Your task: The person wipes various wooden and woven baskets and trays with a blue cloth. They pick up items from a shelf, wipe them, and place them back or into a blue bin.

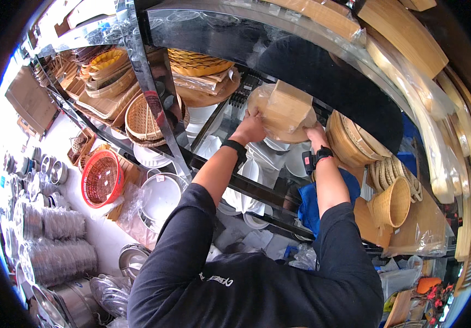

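Observation:
Both hands grip a round wooden board (pixel 286 133) over a glass shelf. My left hand (pixel 252 126) holds its left edge with the thumb on top. At the opposite edge is my right hand (pixel 316 134), its fingers partly hidden beneath the board. A pale rectangular wooden piece (pixel 290 102) lies on the board, and clear plastic film covers part of them. White dishes (pixel 249 174) show below, through the glass. Just right of my right hand stand wooden steamer-like tubs (pixel 348 139). A blue cloth (pixel 310 209) hangs under my right forearm.
Woven trays (pixel 200 61) and bamboo baskets (pixel 143 117) fill the shelves at left. A dark metal post (pixel 157 94) rises between them. A red-rimmed basket (pixel 102 178) and plastic-wrapped metalware (pixel 59 262) stand lower left. A wicker basket (pixel 391 203) sits right, with wooden boards (pixel 407 37) overhead.

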The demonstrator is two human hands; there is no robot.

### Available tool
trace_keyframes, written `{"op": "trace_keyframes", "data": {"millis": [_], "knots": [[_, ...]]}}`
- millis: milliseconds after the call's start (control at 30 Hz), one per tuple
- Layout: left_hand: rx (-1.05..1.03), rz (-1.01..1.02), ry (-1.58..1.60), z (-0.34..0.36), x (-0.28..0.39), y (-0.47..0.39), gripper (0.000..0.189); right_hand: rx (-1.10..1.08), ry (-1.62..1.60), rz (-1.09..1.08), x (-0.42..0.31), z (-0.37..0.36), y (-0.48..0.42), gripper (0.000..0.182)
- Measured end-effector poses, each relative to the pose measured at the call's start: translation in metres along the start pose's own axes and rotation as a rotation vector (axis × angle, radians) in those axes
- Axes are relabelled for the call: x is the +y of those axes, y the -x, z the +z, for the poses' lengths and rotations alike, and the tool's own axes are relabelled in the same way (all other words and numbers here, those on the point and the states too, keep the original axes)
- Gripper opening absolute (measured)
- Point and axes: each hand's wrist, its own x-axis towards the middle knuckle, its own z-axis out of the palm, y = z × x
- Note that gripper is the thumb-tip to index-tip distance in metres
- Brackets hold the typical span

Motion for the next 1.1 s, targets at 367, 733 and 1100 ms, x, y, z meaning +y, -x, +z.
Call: {"op": "trace_keyframes", "data": {"millis": [367,733,1100], "knots": [[0.030,-0.121,0.276,-0.037,0.002,0.110,0.065,-0.009,0.504,0.147,-0.051,0.024,0.081,0.066],[0.018,-0.089,0.239,-0.057,0.024,0.192,0.074,0.039,0.601,0.186,-0.060,0.023,0.178,0.055],[0.146,0.075,0.370,-0.060,0.027,0.255,0.070,0.110,0.706,0.145,-0.100,0.027,0.290,0.045]]}}
